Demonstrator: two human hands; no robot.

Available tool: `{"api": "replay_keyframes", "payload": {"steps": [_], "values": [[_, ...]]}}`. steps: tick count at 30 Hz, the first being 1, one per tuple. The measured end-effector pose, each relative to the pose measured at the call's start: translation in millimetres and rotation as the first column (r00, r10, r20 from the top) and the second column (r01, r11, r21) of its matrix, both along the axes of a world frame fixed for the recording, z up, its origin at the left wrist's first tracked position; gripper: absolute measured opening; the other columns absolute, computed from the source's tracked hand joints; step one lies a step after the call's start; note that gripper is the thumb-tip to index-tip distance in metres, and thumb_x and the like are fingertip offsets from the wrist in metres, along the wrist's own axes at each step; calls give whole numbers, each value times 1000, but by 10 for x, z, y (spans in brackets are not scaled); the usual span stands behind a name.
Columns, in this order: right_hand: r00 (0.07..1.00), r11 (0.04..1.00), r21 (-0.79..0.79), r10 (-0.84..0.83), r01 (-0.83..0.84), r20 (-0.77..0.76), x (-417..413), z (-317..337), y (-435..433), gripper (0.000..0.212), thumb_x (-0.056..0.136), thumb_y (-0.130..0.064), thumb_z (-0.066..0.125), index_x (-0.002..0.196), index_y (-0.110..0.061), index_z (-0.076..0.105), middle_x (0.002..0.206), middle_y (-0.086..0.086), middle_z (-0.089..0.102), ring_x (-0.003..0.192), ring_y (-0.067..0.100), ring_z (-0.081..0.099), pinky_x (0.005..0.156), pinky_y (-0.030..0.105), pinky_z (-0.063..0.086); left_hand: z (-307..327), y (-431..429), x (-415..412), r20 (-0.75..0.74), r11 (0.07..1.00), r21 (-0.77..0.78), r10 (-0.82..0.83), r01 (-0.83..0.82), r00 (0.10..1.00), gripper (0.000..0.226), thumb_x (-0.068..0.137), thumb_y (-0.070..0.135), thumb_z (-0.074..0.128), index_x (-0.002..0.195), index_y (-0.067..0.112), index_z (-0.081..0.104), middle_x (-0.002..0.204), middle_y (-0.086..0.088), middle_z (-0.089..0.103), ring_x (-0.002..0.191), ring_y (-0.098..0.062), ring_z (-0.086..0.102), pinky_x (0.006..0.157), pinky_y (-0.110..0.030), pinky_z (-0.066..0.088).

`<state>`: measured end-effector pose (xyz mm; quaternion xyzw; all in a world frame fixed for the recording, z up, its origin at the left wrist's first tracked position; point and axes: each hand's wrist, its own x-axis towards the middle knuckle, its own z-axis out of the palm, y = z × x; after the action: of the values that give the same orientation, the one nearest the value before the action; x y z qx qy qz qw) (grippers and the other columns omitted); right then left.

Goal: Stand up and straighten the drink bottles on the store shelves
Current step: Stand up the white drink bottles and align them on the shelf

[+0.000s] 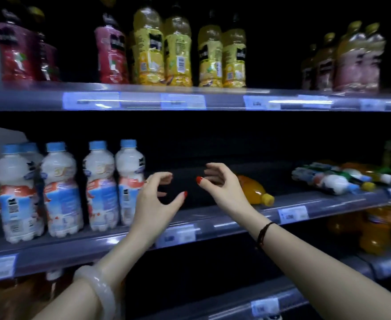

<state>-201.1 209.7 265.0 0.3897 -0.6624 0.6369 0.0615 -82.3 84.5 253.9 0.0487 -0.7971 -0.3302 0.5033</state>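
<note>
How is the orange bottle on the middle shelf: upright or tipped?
Tipped: the orange bottle lies on its side, yellow cap toward the shelf edge.

Left hand (154,199) and right hand (220,181) raised; fingers loosely curled, holding nothing.

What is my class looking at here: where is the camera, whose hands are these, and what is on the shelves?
There is no machine: one camera worn on a person's head looks forward and down at store shelves. The left hand and right hand reach over the middle shelf, fingers loosely curved, holding nothing. Left of them, white bottles with blue caps stand upright. Behind the right hand an orange bottle lies on its side; farther right lies a heap of fallen bottles.
</note>
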Motion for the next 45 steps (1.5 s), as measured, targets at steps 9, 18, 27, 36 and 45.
{"api": "replay_keyframes", "payload": {"steps": [9,18,27,36,45], "values": [[964,964,38,-264,262,36,-1030,-35,1970,49,81,-7,70,124,-13,48,117,8,58,107,18,58,96,31,48,111,1514,-1379,115,957,-52,-279,286,953,57,70,19,80,119,23,52,117,9,50,107,-5,50,79,-16,45],[943,929,164,-328,332,-53,-2365,-3,3795,42,79,-3,70,101,-34,52,103,-9,61,98,8,60,89,27,49,-16,3083,-2824,100,932,4,-362,363,927,55,66,16,81,109,30,50,111,9,55,99,3,52,72,-5,42],[958,921,264,-274,286,-83,-3498,-131,4062,50,82,-13,72,127,-16,50,116,-4,58,109,12,55,94,26,46,-182,3220,-3645,311,945,64,-324,321,893,78,55,39,85,122,44,44,127,10,46,114,-5,48,97,-27,41],[962,846,462,-199,265,-188,-4172,-281,3759,77,82,-15,72,146,-15,30,149,5,38,137,19,36,104,21,30,-197,3029,-3920,472,939,-78,-262,336,842,84,44,53,83,118,53,43,133,17,43,125,-1,37,103,-18,31],[952,852,447,-169,272,-257,-4371,-414,3764,72,86,-7,64,147,-19,28,156,11,24,142,25,28,112,27,25,-241,3240,-3972,443,953,-74,-234,295,866,70,55,33,88,117,37,56,124,22,50,116,11,45,89,1,33]]}}
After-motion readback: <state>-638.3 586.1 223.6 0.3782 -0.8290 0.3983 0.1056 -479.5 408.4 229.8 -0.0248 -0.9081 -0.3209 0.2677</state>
